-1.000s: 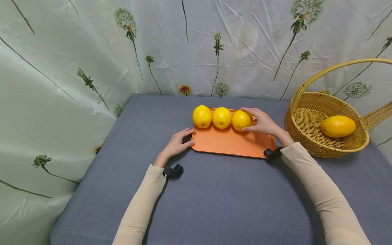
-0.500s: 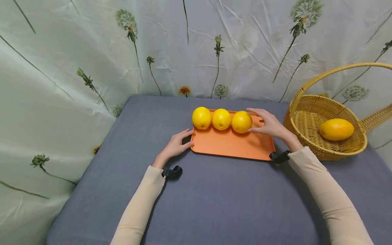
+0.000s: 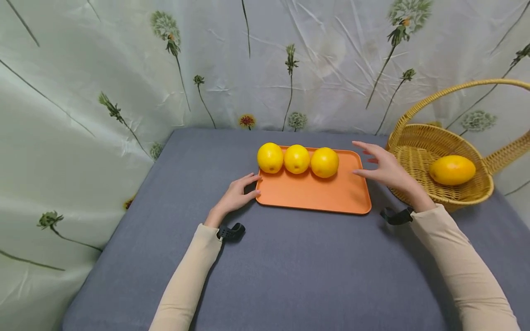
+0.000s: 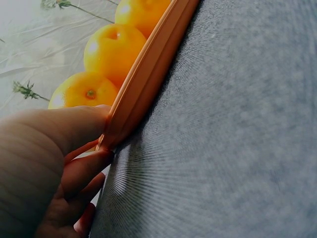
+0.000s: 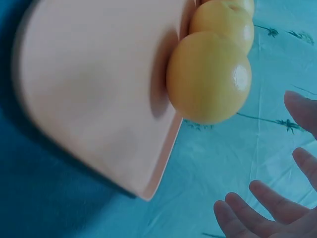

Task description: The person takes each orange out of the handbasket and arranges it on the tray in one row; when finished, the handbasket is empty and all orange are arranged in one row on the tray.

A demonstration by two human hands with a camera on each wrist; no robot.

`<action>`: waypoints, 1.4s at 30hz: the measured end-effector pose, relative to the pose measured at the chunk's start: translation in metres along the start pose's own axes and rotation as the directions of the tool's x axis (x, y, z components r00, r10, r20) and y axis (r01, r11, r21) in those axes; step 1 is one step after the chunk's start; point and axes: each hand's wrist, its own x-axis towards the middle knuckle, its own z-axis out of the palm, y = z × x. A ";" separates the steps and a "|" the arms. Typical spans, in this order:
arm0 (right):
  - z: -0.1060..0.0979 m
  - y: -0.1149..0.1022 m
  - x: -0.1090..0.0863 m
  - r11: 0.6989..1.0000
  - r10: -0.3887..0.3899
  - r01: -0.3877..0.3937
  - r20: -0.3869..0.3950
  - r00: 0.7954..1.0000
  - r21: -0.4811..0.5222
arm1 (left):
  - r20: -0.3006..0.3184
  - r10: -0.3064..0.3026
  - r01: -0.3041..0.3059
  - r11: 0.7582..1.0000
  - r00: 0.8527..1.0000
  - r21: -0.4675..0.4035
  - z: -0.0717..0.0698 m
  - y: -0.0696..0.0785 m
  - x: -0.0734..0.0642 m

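Three round yellow-orange oranges stand in a row along the far side of a flat orange tray (image 3: 314, 195): the left one (image 3: 270, 158), the middle one (image 3: 296, 159) and the right one (image 3: 325, 162). My left hand (image 3: 233, 196) holds the tray's left edge, thumb and fingertips at the rim in the left wrist view. Over the gap between tray and basket, my right hand (image 3: 383, 168) is apart from the oranges. In the right wrist view its fingers (image 5: 277, 201) are spread, with nothing between them.
At the right stands a wicker basket (image 3: 418, 195) with a tall arched handle, holding a yellow mango-like fruit (image 3: 452, 170). A grey-blue cloth (image 3: 298, 271) covers the table. Behind it hangs a pale curtain (image 3: 232, 55) with dandelion prints.
My right hand has let go of the right orange and drawn away to the right, towards the basket. The oranges and tray stay put, and my left hand keeps its place.
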 end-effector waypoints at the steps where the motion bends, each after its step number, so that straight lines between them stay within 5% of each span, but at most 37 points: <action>1: -0.002 0.000 -0.002 1.000 0.006 -0.006 -0.003 1.000 0.003 | -0.001 0.000 0.000 1.000 1.000 -0.002 0.000 0.000 0.000; 16: -0.021 0.003 -0.031 0.995 0.081 -0.088 -0.139 0.987 -0.046 | -0.009 0.011 -0.011 1.000 1.000 0.001 0.002 -0.003 0.000; 34: -0.044 0.035 -0.070 0.990 0.127 -0.139 -0.298 0.946 -0.019 | -0.017 0.022 -0.022 1.000 1.000 0.005 0.002 -0.003 -0.001; 42: -0.060 0.049 -0.082 0.979 0.149 -0.193 -0.417 0.896 -0.064 | -0.015 0.024 -0.024 1.000 1.000 0.009 0.003 -0.003 0.000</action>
